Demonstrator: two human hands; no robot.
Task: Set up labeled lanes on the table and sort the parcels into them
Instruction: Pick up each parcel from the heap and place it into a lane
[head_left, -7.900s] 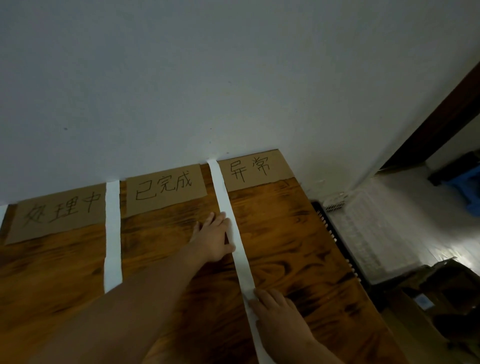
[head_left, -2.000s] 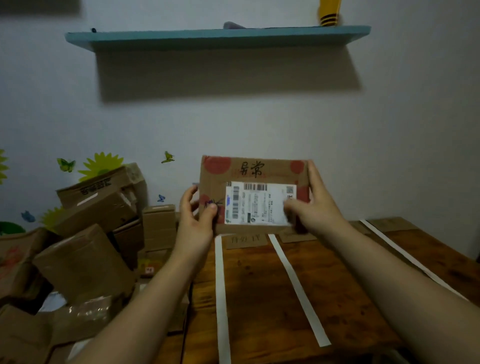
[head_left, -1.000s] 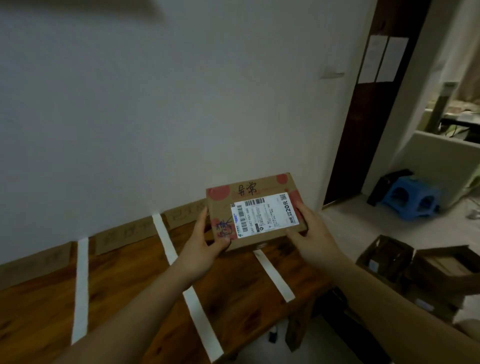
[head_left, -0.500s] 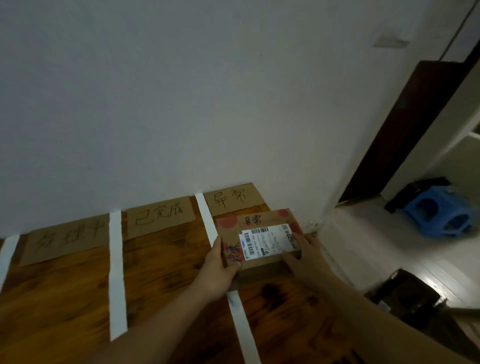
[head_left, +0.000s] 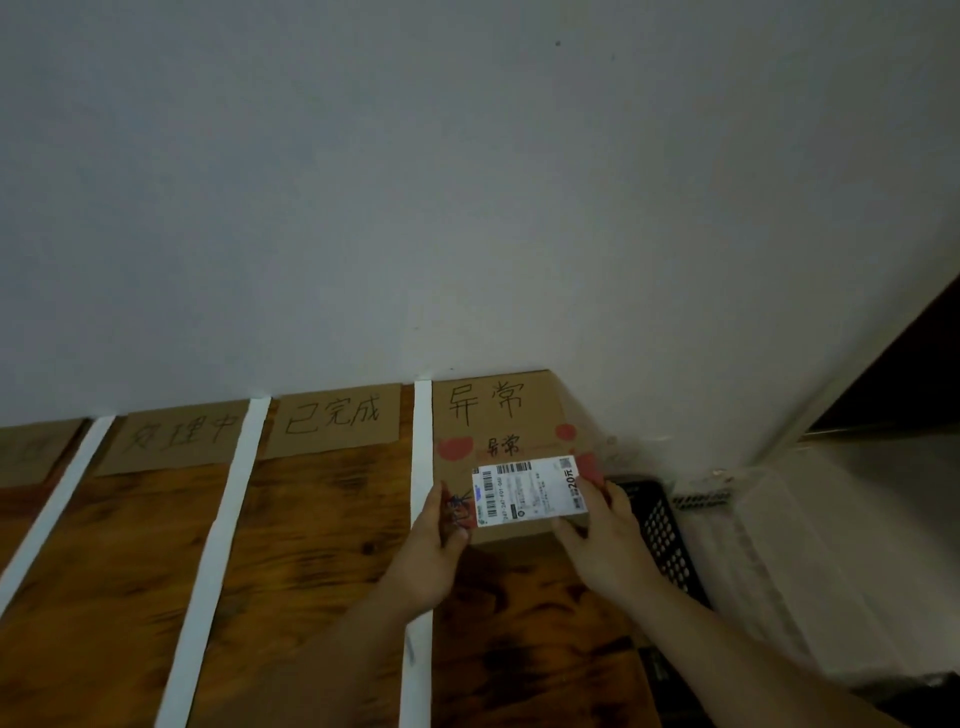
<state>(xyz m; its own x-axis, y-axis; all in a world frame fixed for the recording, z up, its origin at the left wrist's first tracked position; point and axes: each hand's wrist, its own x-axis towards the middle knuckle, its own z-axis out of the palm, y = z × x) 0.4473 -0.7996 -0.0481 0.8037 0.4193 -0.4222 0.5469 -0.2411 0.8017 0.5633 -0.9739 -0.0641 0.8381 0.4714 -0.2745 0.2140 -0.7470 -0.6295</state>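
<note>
A brown cardboard parcel (head_left: 514, 447) with red spots, handwritten characters and a white shipping label lies in the rightmost lane of the wooden table (head_left: 322, 561). It sits just below the cardboard lane label 异常 (head_left: 488, 402). My left hand (head_left: 434, 545) grips the parcel's near left corner, thumb on top. My right hand (head_left: 602, 535) grips its near right corner. White tape strips (head_left: 422, 467) mark the lanes. Two more cardboard labels, 已完成 (head_left: 332, 418) and 处理中 (head_left: 176, 434), lie along the wall.
The table ends right of the parcel, where a black perforated crate (head_left: 665, 535) stands on the pale floor. A grey wall rises behind the labels. A dark door frame (head_left: 893, 374) is at the far right. Another tape strip (head_left: 228, 509) and a partly seen label (head_left: 31, 452) lie to the left.
The parcel has moved forward and down into the rightmost lane under its label, still held at both near corners. Earlier I picked it up from the pile at the left.
</note>
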